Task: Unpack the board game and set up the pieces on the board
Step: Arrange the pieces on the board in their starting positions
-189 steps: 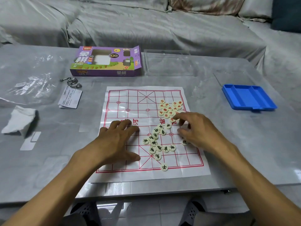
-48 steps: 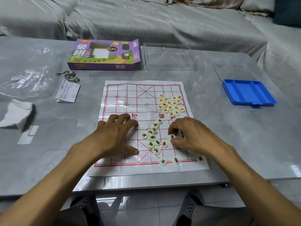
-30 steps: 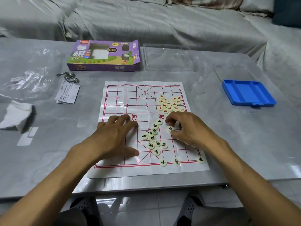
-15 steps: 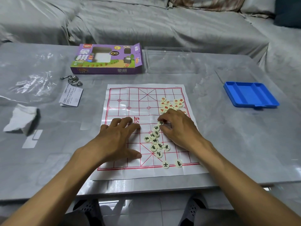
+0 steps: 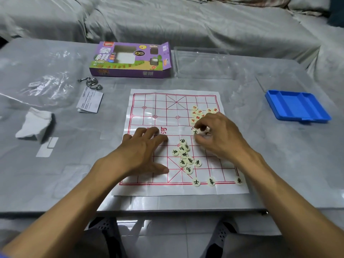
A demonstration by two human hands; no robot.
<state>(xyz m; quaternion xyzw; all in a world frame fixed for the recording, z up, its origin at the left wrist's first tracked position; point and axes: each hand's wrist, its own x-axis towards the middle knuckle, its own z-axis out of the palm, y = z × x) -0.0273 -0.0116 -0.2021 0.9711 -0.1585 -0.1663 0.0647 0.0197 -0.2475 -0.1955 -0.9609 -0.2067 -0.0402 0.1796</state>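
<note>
A white paper xiangqi board [image 5: 149, 103] with red grid lines lies flat on the grey table. My left hand [image 5: 141, 149] rests palm down on its left half, fingers spread. My right hand [image 5: 219, 136] pinches a cream disc with a black character [image 5: 195, 131] near the board's middle line. A cluster of black-lettered discs [image 5: 185, 155] lies just left of that hand. Red-lettered discs [image 5: 197, 113] sit beyond it, partly hidden by the fingers. Three black-lettered discs stand along the near edge line [image 5: 196, 182], [image 5: 211, 181], [image 5: 239, 180].
The purple game box [image 5: 130, 60] lies open at the back, a clear plastic tray [image 5: 202, 62] beside it. A blue tray [image 5: 296, 107] sits at the right. At the left are a leaflet [image 5: 89, 102], metal wire puzzles [image 5: 90, 82], plastic wrap [image 5: 37, 86] and crumpled paper [image 5: 34, 123].
My right hand put a disc at the board's near right corner, then moved up to the middle line and pinched another black-lettered disc. My left hand stayed flat on the board.
</note>
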